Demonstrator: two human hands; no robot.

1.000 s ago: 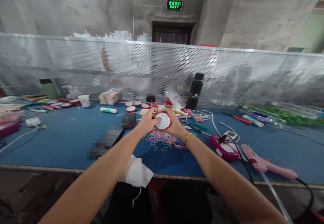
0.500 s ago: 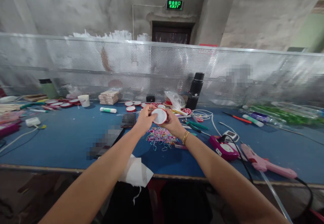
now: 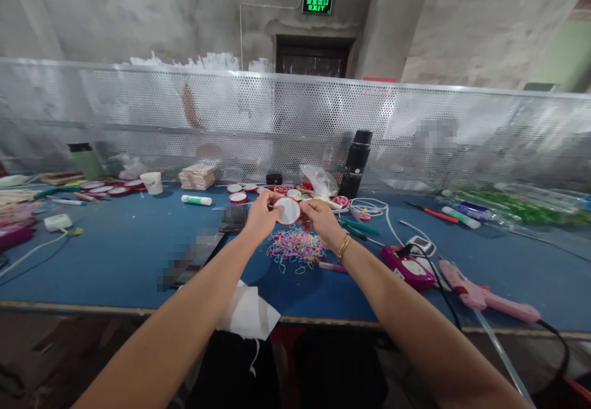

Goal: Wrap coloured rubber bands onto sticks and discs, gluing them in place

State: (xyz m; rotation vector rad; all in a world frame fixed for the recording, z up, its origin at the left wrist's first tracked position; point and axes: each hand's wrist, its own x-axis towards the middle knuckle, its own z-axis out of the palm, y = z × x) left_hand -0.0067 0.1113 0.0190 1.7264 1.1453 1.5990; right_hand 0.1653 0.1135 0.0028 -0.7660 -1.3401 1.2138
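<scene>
A round white disc with a red rim [image 3: 288, 210] is held up above the table, its white face toward me. My left hand [image 3: 261, 217] grips its left edge, thumb on the face and fingers behind. At the right edge, my right hand [image 3: 323, 221] has its thumb and fingers pinched at the rim; a gold bracelet circles that wrist. Below the disc lies a heap of small coloured loops, like rubber bands [image 3: 295, 250]. More red-rimmed discs [image 3: 238, 198] lie on the table behind my hands.
A black bottle [image 3: 355, 166] stands near the perforated metal screen [image 3: 221, 119]. To the right are green-handled pliers [image 3: 360, 226], a purple power strip [image 3: 406, 268] and a pink glue gun [image 3: 484, 298]. A dark flat device [image 3: 198, 258] and white paper [image 3: 249, 313] lie left of centre.
My right hand has moved slightly right, from around the disc to its right edge. The disc has shifted a little left and more of its white face shows.
</scene>
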